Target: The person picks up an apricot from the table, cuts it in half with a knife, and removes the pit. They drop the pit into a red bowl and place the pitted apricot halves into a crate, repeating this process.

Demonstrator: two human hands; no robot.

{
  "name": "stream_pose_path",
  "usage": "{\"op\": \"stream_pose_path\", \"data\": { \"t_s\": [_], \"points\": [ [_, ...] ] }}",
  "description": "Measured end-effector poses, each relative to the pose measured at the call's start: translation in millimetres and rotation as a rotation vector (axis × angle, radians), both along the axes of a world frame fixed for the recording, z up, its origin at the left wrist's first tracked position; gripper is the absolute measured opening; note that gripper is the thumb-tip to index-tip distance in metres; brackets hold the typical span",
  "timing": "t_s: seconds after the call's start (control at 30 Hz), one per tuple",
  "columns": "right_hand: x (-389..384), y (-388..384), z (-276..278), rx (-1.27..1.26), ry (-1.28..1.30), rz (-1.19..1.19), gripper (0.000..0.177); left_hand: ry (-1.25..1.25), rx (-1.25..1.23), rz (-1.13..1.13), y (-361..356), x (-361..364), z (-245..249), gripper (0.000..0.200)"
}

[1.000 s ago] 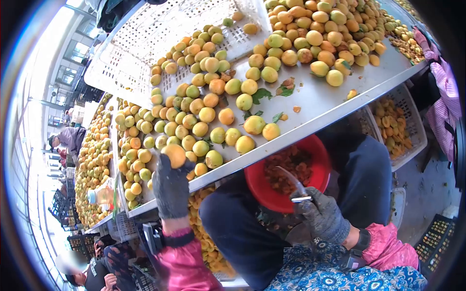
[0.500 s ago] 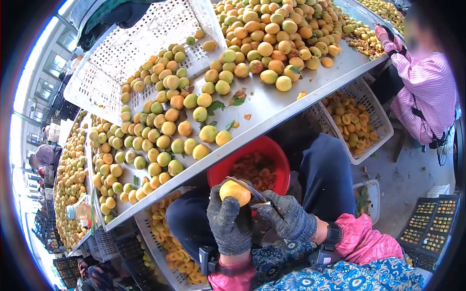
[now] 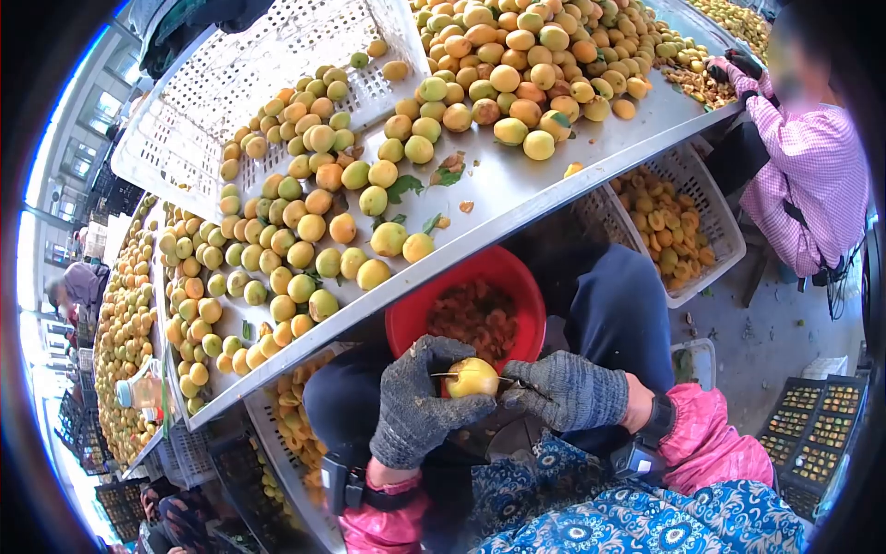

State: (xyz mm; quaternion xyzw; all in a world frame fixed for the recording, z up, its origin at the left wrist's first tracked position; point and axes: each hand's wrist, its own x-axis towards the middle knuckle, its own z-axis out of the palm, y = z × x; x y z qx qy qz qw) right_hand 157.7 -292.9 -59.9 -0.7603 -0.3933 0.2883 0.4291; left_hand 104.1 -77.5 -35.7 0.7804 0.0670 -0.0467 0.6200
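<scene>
Head view, knit-gloved left grip curled around smooth round fruit; right grip clenched on thin knife

Saw a grey metal table, bare along part of its near edge. Found yellow-orange fruit heaped at the far right, looser fruit spread across the left, a white perforated crate at far left, and leaves (one partly brown) between.

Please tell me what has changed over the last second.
The left hand has left the edge of the table and moved rightward, bringing its fruit to the right hand, whose knife is now against it. Neither hand let go. The red bowl and heaped fruit look unchanged.
</scene>
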Motion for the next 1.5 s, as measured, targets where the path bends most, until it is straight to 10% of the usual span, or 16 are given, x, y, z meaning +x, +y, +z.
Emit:
{"op": "stream_pose_path", "data": {
  "t_s": [0.6, 0.77, 0.93, 1.0, 1.5],
  "points": [
    [0, 12, 19, -0.220, -0.133, 0.096, 0.059, -0.050, 0.303, -0.185, 12, -3, 12, 0.051],
    [-5, 17, 14, -0.321, -0.275, 0.139, 0.065, -0.309, 0.855, -0.407, -2, 4, 23, 0.052],
    [-9, 13, 7, -0.025, -0.275, -0.201, 0.070, -0.297, 0.599, -0.034, -2, -7, 13, 0.060],
    [-13, 13, 0, 0.016, -0.260, -0.225, 0.070, 0.036, -0.363, 0.025, -5, -16, 2, 0.054],
    [-18, 15, -27, -0.168, -0.293, -0.159, 0.084, -0.170, 0.200, 0.385, -58, -22, -36, 0.048]
  ]
}}
